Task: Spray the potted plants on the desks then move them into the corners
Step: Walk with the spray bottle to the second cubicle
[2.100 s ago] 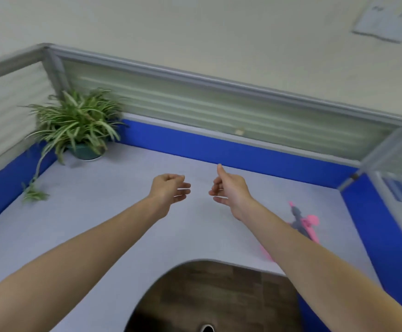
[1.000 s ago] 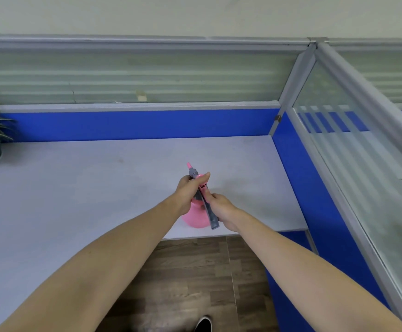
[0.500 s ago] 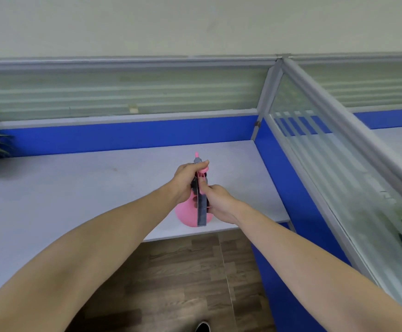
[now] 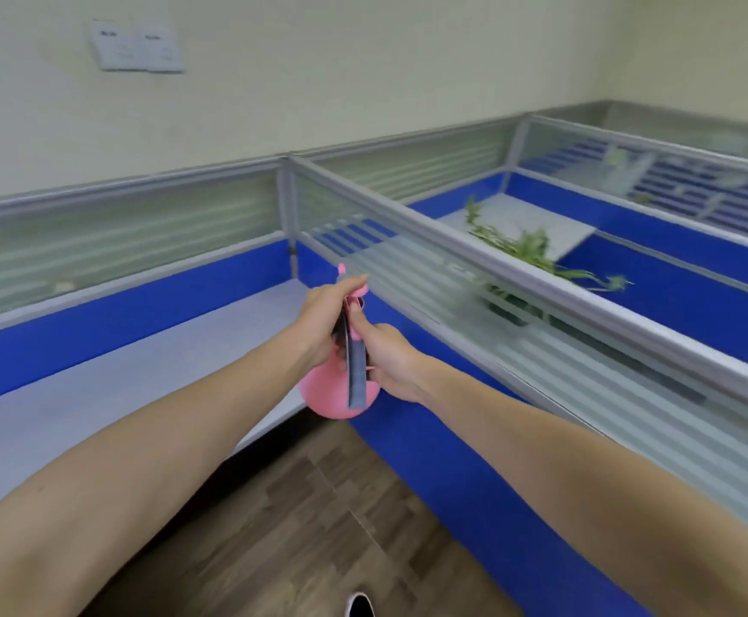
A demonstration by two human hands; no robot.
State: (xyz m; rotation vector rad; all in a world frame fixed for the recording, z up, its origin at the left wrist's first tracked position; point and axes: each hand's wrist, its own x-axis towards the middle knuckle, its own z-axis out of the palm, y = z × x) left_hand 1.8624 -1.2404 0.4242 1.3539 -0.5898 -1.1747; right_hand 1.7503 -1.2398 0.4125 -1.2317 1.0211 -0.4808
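A pink spray bottle [image 4: 325, 396] with a grey trigger is held in the air at the desk's right end, off the desktop. My left hand [image 4: 321, 322] grips its neck and head from the left. My right hand [image 4: 387, 362] holds the trigger side from the right. A potted plant [image 4: 525, 256] with long green leaves stands on the neighbouring desk, behind the frosted divider [image 4: 465, 278]; its dark pot shows blurred through the glass.
A grey desk [image 4: 140, 367] with blue partition panels runs to the left. The glass-topped divider separates it from the desk [image 4: 519, 220] to the right. Wooden floor lies below, with a shoe tip [image 4: 360, 605] at the bottom edge.
Both hands took hold of the spray bottle and lifted it off the desk. My view has swung right: the first plant left the frame and the plant behind the divider came into sight.
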